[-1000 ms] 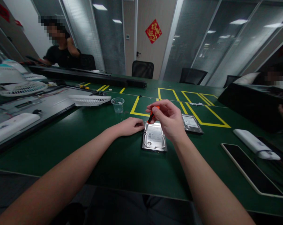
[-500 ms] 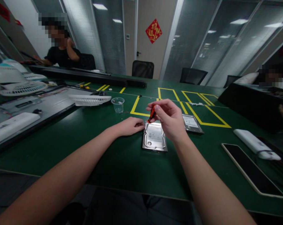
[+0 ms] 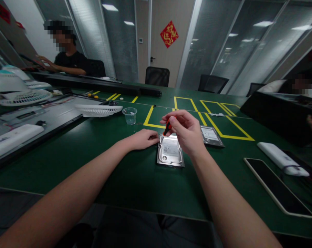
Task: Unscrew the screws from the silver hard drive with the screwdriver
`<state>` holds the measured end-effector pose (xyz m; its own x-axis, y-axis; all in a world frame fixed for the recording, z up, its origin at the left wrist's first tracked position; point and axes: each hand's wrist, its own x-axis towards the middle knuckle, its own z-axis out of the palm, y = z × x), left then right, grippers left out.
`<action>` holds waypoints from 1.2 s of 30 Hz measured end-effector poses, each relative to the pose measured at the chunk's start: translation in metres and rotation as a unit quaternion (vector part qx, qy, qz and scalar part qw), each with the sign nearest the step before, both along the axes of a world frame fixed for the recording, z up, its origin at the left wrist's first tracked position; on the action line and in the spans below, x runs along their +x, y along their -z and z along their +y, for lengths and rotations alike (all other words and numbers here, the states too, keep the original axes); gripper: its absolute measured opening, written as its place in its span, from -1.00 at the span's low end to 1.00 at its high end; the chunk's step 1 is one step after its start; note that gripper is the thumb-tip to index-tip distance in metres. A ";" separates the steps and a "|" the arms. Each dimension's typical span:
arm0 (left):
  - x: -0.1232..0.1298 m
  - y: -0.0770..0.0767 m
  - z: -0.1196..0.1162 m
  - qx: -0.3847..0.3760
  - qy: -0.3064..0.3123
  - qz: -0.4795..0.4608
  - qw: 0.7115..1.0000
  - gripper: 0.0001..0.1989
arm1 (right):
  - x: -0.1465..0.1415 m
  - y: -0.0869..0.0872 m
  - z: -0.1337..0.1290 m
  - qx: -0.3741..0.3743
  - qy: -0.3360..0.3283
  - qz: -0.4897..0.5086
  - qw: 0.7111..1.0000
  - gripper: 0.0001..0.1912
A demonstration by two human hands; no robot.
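A silver hard drive (image 3: 170,151) lies flat on the green table, its labelled face up. My right hand (image 3: 188,132) is closed around the red-and-black handle of a screwdriver (image 3: 167,126). The tool is tilted, and its thin shaft points down at the drive's left edge; the exact tip contact is too small to make out. At the drive's upper left edge, my left hand (image 3: 145,139) rests on the table with thumb and fingertips closed against the drive. A second hard drive (image 3: 211,136) lies just right of my right hand, partly covered by it.
A clear plastic cup (image 3: 130,116) and a white fan grille (image 3: 99,110) stand left of the drive. Farther left lies a large panel (image 3: 60,115). On the right are a phone (image 3: 277,186), a white bar-shaped device (image 3: 282,158) and a black case (image 3: 277,115) beside another person.
The person at the back left has lowered a raised hand from the head and now reaches forward. My hands, the screwdriver and the hard drive stay almost where they were.
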<state>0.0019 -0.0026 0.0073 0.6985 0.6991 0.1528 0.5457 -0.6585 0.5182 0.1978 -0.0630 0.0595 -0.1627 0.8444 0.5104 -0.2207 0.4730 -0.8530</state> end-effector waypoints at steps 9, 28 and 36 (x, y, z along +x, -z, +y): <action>-0.001 0.004 0.003 0.004 0.002 0.008 1.000 -0.69 | 0.002 0.000 0.002 -0.012 -0.031 0.026 0.999 -0.85; 0.000 0.000 0.000 0.004 -0.003 0.005 1.000 -0.70 | 0.001 0.000 0.001 0.013 0.007 -0.006 1.000 -0.86; -0.001 0.002 0.001 -0.003 -0.002 0.005 1.000 -0.69 | 0.002 0.000 0.003 -0.025 -0.040 0.031 0.998 -0.84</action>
<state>0.0011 -0.0013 0.0053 0.6974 0.7023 0.1429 0.5527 -0.6540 0.5166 0.2002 -0.0598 0.0596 -0.2001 0.8542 0.4799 -0.3101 0.4094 -0.8580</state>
